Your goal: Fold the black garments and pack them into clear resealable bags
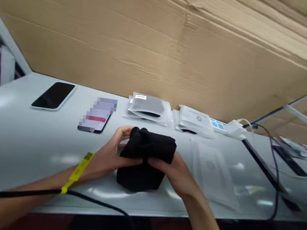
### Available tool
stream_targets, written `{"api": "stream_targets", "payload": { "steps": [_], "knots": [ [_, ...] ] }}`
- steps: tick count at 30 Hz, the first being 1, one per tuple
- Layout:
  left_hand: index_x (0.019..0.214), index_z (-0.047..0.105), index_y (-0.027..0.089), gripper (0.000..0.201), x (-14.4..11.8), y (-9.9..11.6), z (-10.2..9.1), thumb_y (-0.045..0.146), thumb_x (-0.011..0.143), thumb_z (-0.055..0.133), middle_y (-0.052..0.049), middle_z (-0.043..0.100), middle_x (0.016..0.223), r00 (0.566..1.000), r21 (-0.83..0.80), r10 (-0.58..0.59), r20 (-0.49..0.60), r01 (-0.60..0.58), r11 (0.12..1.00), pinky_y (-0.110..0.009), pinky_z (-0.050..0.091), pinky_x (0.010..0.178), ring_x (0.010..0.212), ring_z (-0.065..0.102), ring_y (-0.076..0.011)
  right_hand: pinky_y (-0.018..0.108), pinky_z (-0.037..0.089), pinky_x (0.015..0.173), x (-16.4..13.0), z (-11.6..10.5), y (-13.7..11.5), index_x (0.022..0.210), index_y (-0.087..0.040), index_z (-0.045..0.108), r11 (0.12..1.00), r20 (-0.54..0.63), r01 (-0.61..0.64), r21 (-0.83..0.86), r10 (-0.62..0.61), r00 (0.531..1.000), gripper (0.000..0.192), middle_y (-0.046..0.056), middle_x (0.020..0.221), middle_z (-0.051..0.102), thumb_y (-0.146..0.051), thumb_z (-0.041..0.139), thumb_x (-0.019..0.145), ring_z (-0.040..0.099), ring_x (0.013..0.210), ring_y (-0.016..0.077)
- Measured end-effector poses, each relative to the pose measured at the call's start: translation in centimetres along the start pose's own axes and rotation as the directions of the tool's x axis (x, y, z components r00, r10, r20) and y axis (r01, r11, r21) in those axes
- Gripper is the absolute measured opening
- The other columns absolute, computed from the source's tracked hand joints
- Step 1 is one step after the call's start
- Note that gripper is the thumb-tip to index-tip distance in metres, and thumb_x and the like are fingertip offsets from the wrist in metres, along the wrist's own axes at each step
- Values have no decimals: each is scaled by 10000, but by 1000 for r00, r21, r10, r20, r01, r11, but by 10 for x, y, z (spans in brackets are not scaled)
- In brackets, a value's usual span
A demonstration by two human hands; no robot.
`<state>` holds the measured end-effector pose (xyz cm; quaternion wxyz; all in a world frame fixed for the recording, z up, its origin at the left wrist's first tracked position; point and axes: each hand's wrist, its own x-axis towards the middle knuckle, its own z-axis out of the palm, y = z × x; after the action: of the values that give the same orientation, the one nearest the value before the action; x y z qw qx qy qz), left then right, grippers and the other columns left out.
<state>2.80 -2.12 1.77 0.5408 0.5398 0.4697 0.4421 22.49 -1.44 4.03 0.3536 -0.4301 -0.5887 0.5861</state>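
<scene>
A folded black cloth (145, 156) rests on the white table (8, 139), near its front edge. My left hand (113, 151) grips the cloth's left side, with the thumb on top. My right hand (175, 170) holds the cloth's right side. Both hands press the fabric together at its middle. A yellow band (78, 171) circles my left wrist.
Two phones lie at the back left, a dark one (54, 95) and one with a lit screen (98, 115). Stacked plastic pouches (148, 108) and more pouches (194, 120) sit behind the cloth. A clear bag (212, 166) lies to the right. Cables (275, 167) run along the right. Cardboard (165, 36) walls the back.
</scene>
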Motion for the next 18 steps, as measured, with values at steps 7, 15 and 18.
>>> {"api": "stream_targets", "payload": {
  "steps": [7, 15, 18],
  "knots": [
    [1109, 688, 192, 418, -2, 16, 10, 306, 719, 787, -71, 736, 1093, 892, -425, -268, 363, 415, 804, -356, 489, 948, 1079, 653, -267, 351, 515, 833, -18, -33, -13, 1048, -230, 650, 895, -157, 43, -445, -125, 980, 330, 47, 1039, 709, -476, 633, 829, 649, 951, 219],
    [982, 716, 185, 318, -6, 12, 10, 380, 736, 764, -62, 769, 1002, 839, -445, -411, 357, 539, 715, -345, 530, 939, 997, 704, -240, 362, 445, 648, -22, -127, 27, 866, -232, 585, 573, -438, -236, -785, -243, 866, 257, 32, 743, 653, -428, 679, 729, 620, 667, 235],
    [906, 715, 201, 320, -10, 9, 13, 465, 726, 737, -57, 773, 986, 800, -355, -434, 415, 581, 732, -371, 545, 926, 976, 714, -253, 334, 423, 593, -23, -134, 40, 903, -246, 562, 569, -459, -269, -777, -221, 860, 192, 9, 676, 636, -318, 624, 737, 616, 615, 224]
  ]
}}
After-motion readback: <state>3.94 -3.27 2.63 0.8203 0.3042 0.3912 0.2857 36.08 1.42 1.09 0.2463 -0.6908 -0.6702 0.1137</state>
